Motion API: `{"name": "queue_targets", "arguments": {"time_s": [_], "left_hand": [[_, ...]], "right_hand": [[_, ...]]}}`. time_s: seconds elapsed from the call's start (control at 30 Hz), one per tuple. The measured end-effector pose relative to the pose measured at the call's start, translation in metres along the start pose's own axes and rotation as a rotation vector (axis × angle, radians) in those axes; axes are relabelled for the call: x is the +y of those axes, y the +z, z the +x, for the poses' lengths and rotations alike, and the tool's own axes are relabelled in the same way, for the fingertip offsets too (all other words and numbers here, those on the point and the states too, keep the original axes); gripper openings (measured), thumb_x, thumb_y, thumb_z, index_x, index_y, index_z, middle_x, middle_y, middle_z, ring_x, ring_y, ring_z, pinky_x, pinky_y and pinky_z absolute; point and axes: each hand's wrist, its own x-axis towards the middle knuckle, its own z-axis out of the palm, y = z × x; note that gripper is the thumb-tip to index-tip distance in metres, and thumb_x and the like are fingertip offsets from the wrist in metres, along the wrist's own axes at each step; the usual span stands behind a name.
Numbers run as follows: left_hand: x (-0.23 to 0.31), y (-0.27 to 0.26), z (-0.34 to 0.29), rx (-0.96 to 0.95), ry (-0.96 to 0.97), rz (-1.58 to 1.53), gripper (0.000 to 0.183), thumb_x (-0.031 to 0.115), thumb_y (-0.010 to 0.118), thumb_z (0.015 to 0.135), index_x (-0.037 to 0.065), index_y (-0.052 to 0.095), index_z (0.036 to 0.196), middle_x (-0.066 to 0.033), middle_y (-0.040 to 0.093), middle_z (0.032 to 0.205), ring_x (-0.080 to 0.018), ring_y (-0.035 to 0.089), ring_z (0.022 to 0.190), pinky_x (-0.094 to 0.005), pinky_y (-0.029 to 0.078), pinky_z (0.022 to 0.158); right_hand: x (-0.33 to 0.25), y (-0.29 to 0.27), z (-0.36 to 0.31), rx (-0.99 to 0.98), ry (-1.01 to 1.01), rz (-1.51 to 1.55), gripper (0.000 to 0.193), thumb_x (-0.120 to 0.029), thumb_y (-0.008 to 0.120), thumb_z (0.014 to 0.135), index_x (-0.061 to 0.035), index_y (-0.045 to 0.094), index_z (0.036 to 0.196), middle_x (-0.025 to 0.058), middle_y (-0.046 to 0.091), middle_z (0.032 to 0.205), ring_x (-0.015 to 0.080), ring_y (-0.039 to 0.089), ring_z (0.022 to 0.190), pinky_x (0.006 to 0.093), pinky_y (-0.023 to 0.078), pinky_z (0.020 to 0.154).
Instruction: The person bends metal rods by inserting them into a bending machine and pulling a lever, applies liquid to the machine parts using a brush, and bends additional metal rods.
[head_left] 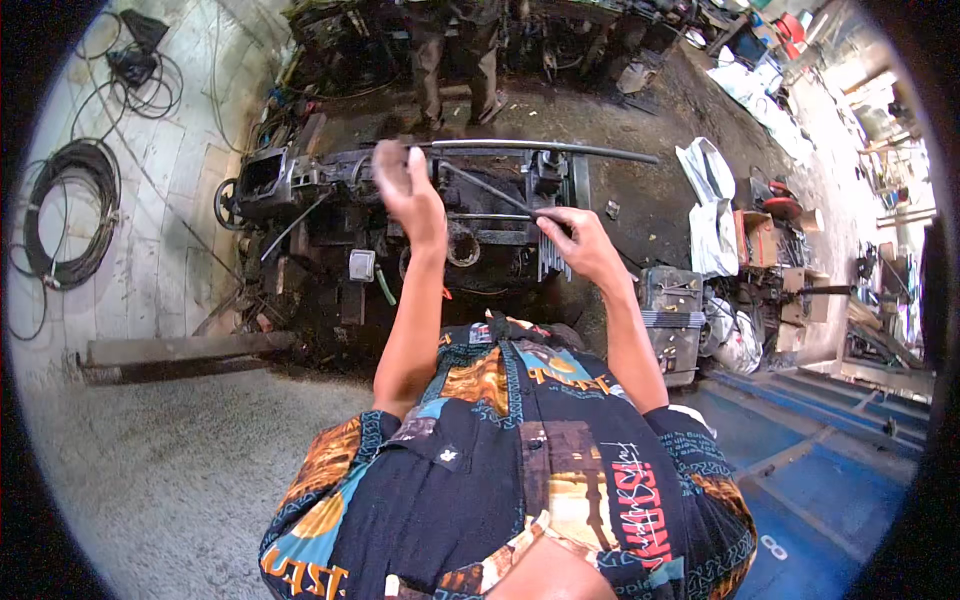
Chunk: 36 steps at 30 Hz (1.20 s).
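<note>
The fingers (548, 216) of the right hand (583, 243) are pinched on a thin dark rod (490, 187) that slants up-left over the greasy machine (400, 215) on the floor; the left hand (405, 185) is blurred above it, so whether its fingers are clenched or released I cannot tell; the long metal bar (540, 149) lies across the machine's top, and the rod looks only part-way placed. Clutter crowds the right, cable coils (65, 215) the left; the concrete floor (150, 470) nearby leaves room.

Thin dark metal rod (495, 190), slanted
</note>
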Motion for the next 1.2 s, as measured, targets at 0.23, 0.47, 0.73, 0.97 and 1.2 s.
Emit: {"name": "queue_targets", "arguments": {"time_s": [0.23, 0.47, 0.73, 0.97, 1.2], "left_hand": [[0.047, 0.013, -0.043, -1.039, 0.743, 0.727, 0.026, 0.01, 0.073, 0.075, 0.006, 0.066, 0.099, -0.0105, 0.064, 0.097, -0.0295, 0.062, 0.094, -0.041, 0.048, 0.091], [0.032, 0.013, -0.045, -0.939, 0.566, 0.689, 0.013, 0.012, 0.071, 0.082, 0.006, 0.069, 0.093, -0.0104, 0.061, 0.076, -0.03, 0.062, 0.064, -0.0375, 0.049, 0.058], [0.032, 0.011, -0.031, -0.985, 0.42, 0.565, 0.017, 0.011, 0.067, 0.089, -0.003, 0.068, 0.098, -0.0123, 0.06, 0.074, -0.0201, 0.056, 0.058, -0.0308, 0.046, 0.057], [0.026, 0.014, -0.041, -1.119, 0.288, 0.58, 0.021, 0.012, 0.065, 0.091, -0.006, 0.067, 0.101, -0.0157, 0.063, 0.078, -0.0234, 0.06, 0.063, -0.0319, 0.047, 0.06], [0.027, 0.02, -0.04, -1.137, 0.334, 0.643, 0.021, 0.016, 0.064, 0.091, -0.003, 0.068, 0.099, -0.0168, 0.066, 0.083, -0.0312, 0.065, 0.071, -0.0357, 0.05, 0.065]], "right_hand": [[-0.002, -0.04, 0.013, -0.074, -0.035, -0.173, 0.028, -0.027, 0.066, 0.087, -0.0009, 0.072, 0.096, 0.0206, 0.069, 0.095, 0.0367, 0.065, 0.09, 0.0425, 0.051, 0.083], [-0.037, -0.08, 0.018, 0.373, -0.481, -0.327, 0.023, -0.021, 0.068, 0.086, -0.0038, 0.071, 0.1, 0.0148, 0.071, 0.098, 0.0272, 0.068, 0.087, 0.0379, 0.054, 0.083], [-0.024, -0.132, 0.007, 0.74, -0.288, 1.642, 0.08, -0.066, 0.025, 0.092, -0.0063, 0.032, 0.145, 0.0242, 0.051, 0.134, 0.0378, 0.05, 0.123, 0.0543, 0.032, 0.109], [0.001, -0.117, 0.017, 0.439, -0.446, 1.957, 0.09, -0.074, 0.024, 0.089, -0.0055, 0.029, 0.147, 0.0258, 0.038, 0.146, 0.0408, 0.032, 0.138, 0.0544, 0.024, 0.114], [0.012, -0.119, 0.014, 0.526, -0.321, 1.806, 0.075, -0.061, 0.041, 0.093, -0.0025, 0.038, 0.14, 0.0253, 0.048, 0.136, 0.0386, 0.047, 0.127, 0.0502, 0.034, 0.109]]}}
